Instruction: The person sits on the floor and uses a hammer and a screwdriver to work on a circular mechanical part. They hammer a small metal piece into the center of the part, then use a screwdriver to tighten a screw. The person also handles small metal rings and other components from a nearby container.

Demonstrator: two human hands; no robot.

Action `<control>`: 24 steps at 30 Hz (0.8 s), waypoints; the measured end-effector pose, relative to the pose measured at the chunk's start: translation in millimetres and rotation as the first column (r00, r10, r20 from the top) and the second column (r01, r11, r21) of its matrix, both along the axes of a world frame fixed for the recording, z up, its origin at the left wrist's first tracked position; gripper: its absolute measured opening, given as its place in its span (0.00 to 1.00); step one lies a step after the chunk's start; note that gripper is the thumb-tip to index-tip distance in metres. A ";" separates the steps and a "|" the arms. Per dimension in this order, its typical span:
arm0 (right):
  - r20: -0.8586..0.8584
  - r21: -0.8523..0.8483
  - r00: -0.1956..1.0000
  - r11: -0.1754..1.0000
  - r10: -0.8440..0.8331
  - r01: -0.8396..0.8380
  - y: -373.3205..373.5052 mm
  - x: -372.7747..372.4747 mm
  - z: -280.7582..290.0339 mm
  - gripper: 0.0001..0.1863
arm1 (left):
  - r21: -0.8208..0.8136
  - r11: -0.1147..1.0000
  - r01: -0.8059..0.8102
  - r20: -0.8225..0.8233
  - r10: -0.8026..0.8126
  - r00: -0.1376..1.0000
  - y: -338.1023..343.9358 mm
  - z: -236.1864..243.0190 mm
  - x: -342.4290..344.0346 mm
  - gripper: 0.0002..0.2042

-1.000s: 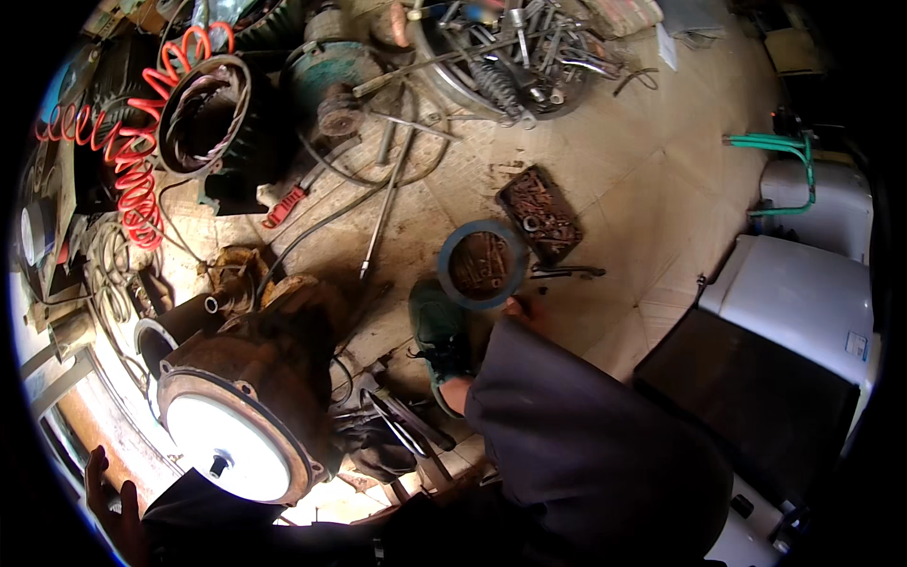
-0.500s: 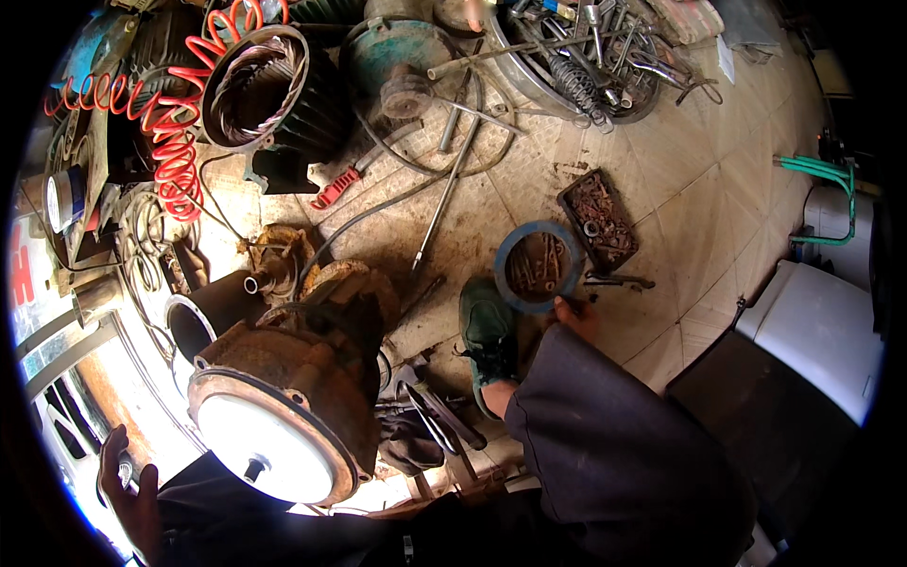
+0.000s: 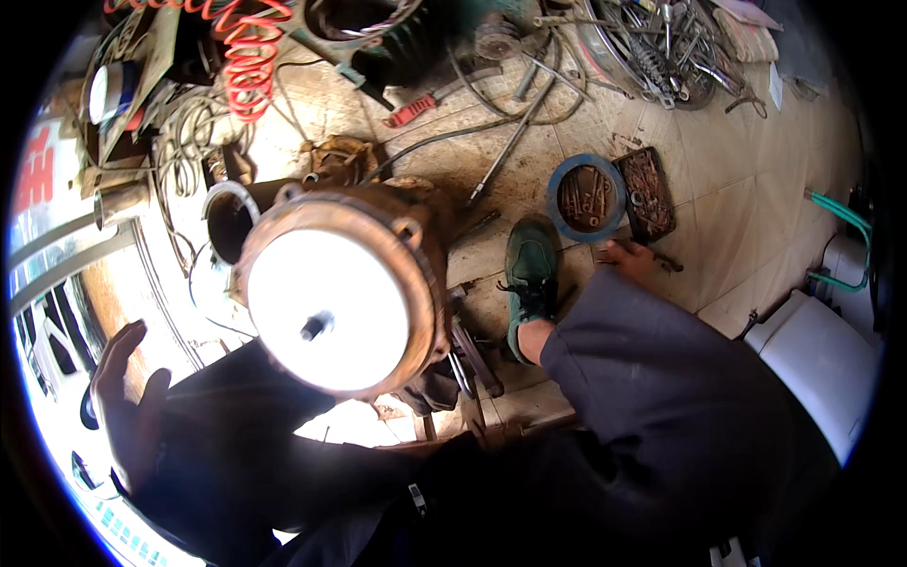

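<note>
Right hand (image 3: 631, 259) reaches down to the floor beside a rusty flat tray (image 3: 645, 192) of small parts. Fingers rest on or near a dark tool (image 3: 667, 264) lying there. Whether they have closed on it, cannot tell; the sleeve hides most of the palm.

Left hand (image 3: 128, 402) held up at the lower left, fingers spread, grasping nothing, well apart from everything else.

Round blue-rimmed dish (image 3: 586, 197) of rusty bolts sits just beside the tray, touching or nearly so. Both lie just beyond the green shoe (image 3: 530, 274).

To pick a piece cleanly: judge it best to come in from the near edge of the tray and keep the wrist low, since the parts are small, rusted and heaped together.

Big rusty motor (image 3: 345, 283) stands between the knees, bright round end face up, short shaft stub at centre. It fills the middle and blocks any cross-reach from the left.

Around: long steel rods (image 3: 505, 151) and cables across the tiled floor, a red-handled tool (image 3: 411, 111), red coiled hose (image 3: 248, 57) at top left, pile of scrap metal (image 3: 661, 47) at top right. More tools lie under the motor by the shoe, crowding the foot room.
</note>
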State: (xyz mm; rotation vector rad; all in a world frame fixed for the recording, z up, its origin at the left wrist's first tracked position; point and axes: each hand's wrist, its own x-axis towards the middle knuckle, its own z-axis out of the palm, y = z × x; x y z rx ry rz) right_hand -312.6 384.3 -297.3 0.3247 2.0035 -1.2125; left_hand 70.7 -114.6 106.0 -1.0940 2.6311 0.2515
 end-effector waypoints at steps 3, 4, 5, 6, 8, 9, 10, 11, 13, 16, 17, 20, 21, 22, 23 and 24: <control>-0.002 -0.100 0.999 0.994 0.049 -0.049 -28.1 -36.8 101.7 0.16 | 0.034 0.993 -0.115 0.027 0.114 0.993 22.4 -2.8 -2.0 0.18; -0.088 -0.062 0.992 0.993 0.093 -0.099 -35.2 -50.7 147.6 0.16 | 0.090 0.995 -0.052 0.016 0.050 0.999 32.8 -9.2 -3.2 0.13; -0.207 -0.059 0.961 0.979 0.181 -0.197 -39.2 -66.1 197.4 0.17 | 0.166 0.980 0.107 -0.042 -0.102 0.994 36.1 -17.7 2.5 0.11; -0.321 -0.036 0.908 0.955 0.268 -0.294 -45.8 -77.4 252.2 0.17 | 0.318 0.939 0.132 -0.037 -0.126 0.991 46.4 -25.7 -2.8 0.09; -0.578 0.183 0.732 0.932 0.360 -0.314 -76.8 -61.5 372.2 0.19 | 0.450 0.853 0.263 0.053 -0.320 0.946 65.2 -55.3 -2.4 0.08; -0.672 0.265 0.617 0.911 0.409 -0.315 -80.7 -52.8 417.9 0.19 | 0.442 0.813 0.379 -0.019 -0.414 0.910 77.0 -83.8 4.3 0.04; -0.686 0.265 0.543 0.861 0.484 -0.434 -113.0 -55.2 426.3 0.18 | 0.491 0.793 0.359 0.048 -0.436 0.899 106.8 -91.4 17.9 0.03; -0.726 0.328 0.448 0.835 0.523 -0.442 -123.8 -35.2 463.3 0.17 | 0.575 0.760 0.303 0.188 -0.483 0.855 121.6 -121.0 15.6 0.04; -0.749 0.406 0.369 0.821 0.550 -0.401 -135.0 21.8 500.3 0.18 | 0.658 0.668 0.347 0.137 -0.559 0.818 150.5 -185.4 -36.9 0.06; -0.743 0.381 0.270 0.719 0.613 -0.582 -165.2 45.5 488.1 0.13 | 0.579 0.734 0.355 -0.036 -0.412 0.911 208.3 -275.0 -60.7 0.08; -0.726 0.352 0.233 0.640 0.647 -0.683 -181.4 39.0 465.5 0.12 | 0.511 0.826 0.237 -0.041 -0.251 0.967 220.6 -302.0 -40.4 0.08; -0.665 0.463 0.199 0.606 0.720 -0.647 -176.2 37.0 461.6 0.13 | 0.511 0.852 0.113 -0.190 -0.016 0.982 246.5 -344.3 -83.2 0.09; -0.665 0.483 0.194 0.613 0.722 -0.625 -174.2 34.1 460.8 0.13 | 0.481 0.868 0.123 -0.253 0.003 0.968 248.8 -354.9 -87.2 0.09; -0.682 0.510 0.190 0.645 0.706 -0.569 -176.0 32.0 459.0 0.14 | 0.452 0.883 0.129 -0.313 0.021 0.949 249.4 -366.3 -89.2 0.10; -0.681 0.524 0.192 0.654 0.706 -0.546 -177.7 27.7 452.8 0.14 | 0.421 0.899 0.122 -0.359 0.041 0.932 248.3 -381.4 -83.8 0.10; -0.679 0.544 0.189 0.659 0.709 -0.519 -180.9 25.7 450.8 0.14 | 0.362 0.922 0.137 -0.299 -0.025 0.954 248.2 -400.9 -79.8 0.11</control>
